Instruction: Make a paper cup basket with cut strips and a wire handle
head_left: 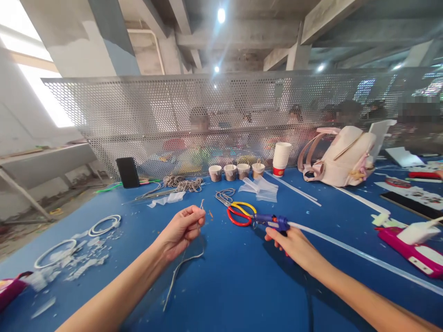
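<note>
While the left hand (182, 229) pinches a thin white cord (180, 267) between closed fingertips, the cord's free length trails down onto the blue counter (228, 286) toward the viewer. The right hand (292, 244) is clamped around the grip of a blue glue gun (273, 222), held just above the counter with its nozzle pointing left. Scissors (238, 213) with red and yellow handles lie just beside the nozzle; four small cups (236, 171) stand farther back.

Thin white cord (180, 265) — dangling; blue glue gun (273, 222) — gripped, nozzle leftward.
</note>
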Motion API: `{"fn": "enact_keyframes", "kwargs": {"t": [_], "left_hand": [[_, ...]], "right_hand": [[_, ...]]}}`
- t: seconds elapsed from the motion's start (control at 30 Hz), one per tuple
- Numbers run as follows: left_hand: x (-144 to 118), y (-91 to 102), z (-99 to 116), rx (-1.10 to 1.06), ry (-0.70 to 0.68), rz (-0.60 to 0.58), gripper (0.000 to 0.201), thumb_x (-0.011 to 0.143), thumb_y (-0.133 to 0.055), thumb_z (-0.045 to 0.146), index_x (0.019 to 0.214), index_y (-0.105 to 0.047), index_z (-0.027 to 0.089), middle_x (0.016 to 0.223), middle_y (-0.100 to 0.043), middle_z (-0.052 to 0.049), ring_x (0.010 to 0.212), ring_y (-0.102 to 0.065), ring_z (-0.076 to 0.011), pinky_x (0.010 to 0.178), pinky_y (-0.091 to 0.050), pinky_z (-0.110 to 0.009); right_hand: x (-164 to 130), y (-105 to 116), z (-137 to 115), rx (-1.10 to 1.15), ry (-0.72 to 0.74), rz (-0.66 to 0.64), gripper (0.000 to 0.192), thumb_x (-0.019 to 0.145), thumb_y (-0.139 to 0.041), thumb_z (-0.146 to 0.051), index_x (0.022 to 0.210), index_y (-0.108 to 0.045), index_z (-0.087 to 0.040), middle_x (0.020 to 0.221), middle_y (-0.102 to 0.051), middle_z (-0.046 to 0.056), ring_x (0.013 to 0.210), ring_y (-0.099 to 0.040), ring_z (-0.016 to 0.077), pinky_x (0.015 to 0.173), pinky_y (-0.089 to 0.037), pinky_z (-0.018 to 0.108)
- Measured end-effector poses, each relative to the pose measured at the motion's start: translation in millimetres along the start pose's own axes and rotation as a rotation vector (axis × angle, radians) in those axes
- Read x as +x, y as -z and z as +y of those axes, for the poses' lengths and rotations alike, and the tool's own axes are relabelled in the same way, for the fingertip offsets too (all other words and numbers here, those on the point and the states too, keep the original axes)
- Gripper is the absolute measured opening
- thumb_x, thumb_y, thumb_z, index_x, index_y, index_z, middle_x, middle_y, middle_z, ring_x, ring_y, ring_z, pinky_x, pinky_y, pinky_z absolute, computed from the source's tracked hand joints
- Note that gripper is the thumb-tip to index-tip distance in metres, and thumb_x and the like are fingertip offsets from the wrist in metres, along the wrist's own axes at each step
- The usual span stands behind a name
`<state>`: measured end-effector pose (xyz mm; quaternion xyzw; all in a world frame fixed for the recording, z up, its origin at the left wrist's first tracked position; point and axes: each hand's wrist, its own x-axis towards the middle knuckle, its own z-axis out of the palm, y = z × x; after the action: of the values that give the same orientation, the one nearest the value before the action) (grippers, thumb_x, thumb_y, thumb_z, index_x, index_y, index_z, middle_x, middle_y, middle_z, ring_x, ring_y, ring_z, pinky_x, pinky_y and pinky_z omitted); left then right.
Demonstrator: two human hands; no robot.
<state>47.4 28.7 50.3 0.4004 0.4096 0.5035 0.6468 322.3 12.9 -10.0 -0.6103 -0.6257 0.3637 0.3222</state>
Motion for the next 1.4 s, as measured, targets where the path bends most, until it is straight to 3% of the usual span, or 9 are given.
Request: {"fn": "enact_keyframes", "kwargs": {"t": [0.2, 0.5, 0.6, 0.7, 0.8, 0.9, 1.0, 1.2, 1.4], "left_hand": [[1, -3.4, -4, -0.007, 0.018, -0.016, 0.036, 0.051, -0.086, 0.027, 0.053, -0.052, 0.012, 0.048, -0.051, 0.004, 0.037, -0.018, 0.0025, 0.030, -0.014, -0.009], [-4, -5.3, -5, -0.042, 0.005, -0.009, 0.037, 0.050, -0.087, 0.026, 0.053, -0.052, 0.013, 0.048, -0.053, 0.003, 0.037, -0.020, 0.0020, 0.030, -0.016, -0.008], [-5, -5.6, -3, -0.048, 0.001, -0.014, 0.037, 0.049, -0.087, 0.026, 0.053, -0.052, 0.013, 0.048, -0.053, 0.003, 0.038, -0.021, 0.0020, 0.030, -0.015, -0.008], [-7, -6.2, -1, -0.057, -0.010, -0.018, 0.038, 0.048, -0.087, 0.027, 0.054, -0.053, 0.012, 0.049, -0.053, 0.003, 0.038, -0.022, 0.0020, 0.030, -0.014, -0.008], [-11, -9.5, -2, -0.050, -0.017, -0.031, 0.037, 0.051, -0.086, 0.027, 0.055, -0.052, 0.013, 0.050, -0.053, 0.003, 0.038, -0.022, 0.0019, 0.031, -0.014, -0.009], [-15, -17.0, -6, -0.032, -0.017, -0.046, 0.037, 0.053, -0.085, 0.028, 0.055, -0.051, 0.014, 0.049, -0.053, 0.004, 0.038, -0.022, 0.0014, 0.032, -0.014, -0.010], [-20, -25.9, -10, -0.012, -0.027, -0.058, 0.037, 0.054, -0.085, 0.030, 0.057, -0.051, 0.014, 0.048, -0.053, 0.004, 0.036, -0.022, 0.0014, 0.032, -0.013, -0.011], [-29, -33.6, -15, 0.066, -0.091, -0.051, 0.038, 0.057, -0.082, 0.037, 0.062, -0.052, 0.016, 0.048, -0.054, 0.005, 0.035, -0.025, 0.0006, 0.033, -0.016, -0.014], [-30, -32.8, -18, 0.174, -0.181, 0.053, 0.036, 0.059, -0.079, 0.039, 0.063, -0.052, 0.016, 0.051, -0.054, 0.005, 0.037, -0.032, -0.0015, 0.036, -0.021, -0.016]], "right_hand": [[14, 20, 1, -0.487, -0.038, 0.212, 0.039, 0.089, -0.039, -0.045, 0.094, -0.066, -0.018, 0.085, -0.069, 0.009, 0.081, -0.065, 0.0257, 0.068, -0.043, 0.030], [37, 13, 5, -0.596, -0.023, 0.236, 0.035, 0.089, -0.039, -0.041, 0.091, -0.063, -0.016, 0.093, -0.069, 0.015, 0.092, -0.064, 0.0301, 0.070, -0.042, 0.031], [26, 17, 8, -0.599, 0.034, 0.231, 0.028, 0.087, -0.043, -0.041, 0.092, -0.060, -0.020, 0.096, -0.069, 0.011, 0.094, -0.063, 0.0267, 0.072, -0.042, 0.030], [4, 24, 15, -0.624, 0.079, 0.258, 0.028, 0.085, -0.046, -0.047, 0.081, -0.056, -0.021, 0.082, -0.067, 0.008, 0.084, -0.063, 0.0263, 0.068, -0.042, 0.032], [-26, 24, 14, -0.671, 0.190, 0.373, 0.024, 0.079, -0.054, -0.045, 0.069, -0.052, -0.023, 0.068, -0.063, 0.004, 0.071, -0.060, 0.0250, 0.069, -0.040, 0.035], [-47, 11, -8, -0.365, 0.309, 0.160, 0.019, 0.082, -0.052, -0.038, 0.070, -0.054, -0.023, 0.069, -0.062, 0.000, 0.066, -0.058, 0.0182, 0.065, -0.041, 0.030], [-45, -11, -46, 0.031, 0.386, -0.037, 0.013, 0.082, -0.053, -0.034, 0.078, -0.058, -0.022, 0.077, -0.062, 0.000, 0.074, -0.057, 0.0163, 0.070, -0.043, 0.027], [-10, -49, -101, 0.622, 0.286, -0.202, 0.015, 0.073, -0.062, -0.034, 0.077, -0.062, -0.020, 0.075, -0.062, -0.001, 0.075, -0.056, 0.0157, 0.071, -0.042, 0.028], [-5, -61, -108, 0.758, 0.183, -0.224, 0.014, 0.066, -0.068, -0.031, 0.073, -0.063, -0.019, 0.072, -0.060, -0.001, 0.073, -0.053, 0.0143, 0.069, -0.040, 0.028]]}}
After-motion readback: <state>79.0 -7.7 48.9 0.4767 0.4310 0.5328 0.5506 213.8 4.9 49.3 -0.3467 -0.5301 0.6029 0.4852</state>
